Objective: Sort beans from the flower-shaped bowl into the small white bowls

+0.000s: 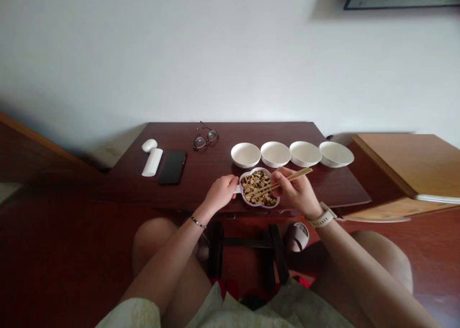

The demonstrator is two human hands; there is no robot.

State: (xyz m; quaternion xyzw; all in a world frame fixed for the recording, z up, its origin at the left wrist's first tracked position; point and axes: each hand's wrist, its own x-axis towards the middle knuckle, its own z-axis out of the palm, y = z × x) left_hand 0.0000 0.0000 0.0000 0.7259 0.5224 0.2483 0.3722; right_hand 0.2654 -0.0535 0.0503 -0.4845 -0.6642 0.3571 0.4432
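The left hand (pixel 221 193) closes around the mostly hidden handle of a white dish (pixel 259 169) on a dark wood table (pixel 273 132). The right hand (pixel 296 193) pinches wooden chopsticks (pixel 289 180), their tips nearly together over mixed beans (pixel 256 186); any bean between them is too small to make out

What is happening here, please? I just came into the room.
A seated person is working at a dark wooden table. Their left hand holds a white dish of mixed beans, and their right hand holds wooden chopsticks with the tips among the beans. Four white bowls stand in a row behind the dish.
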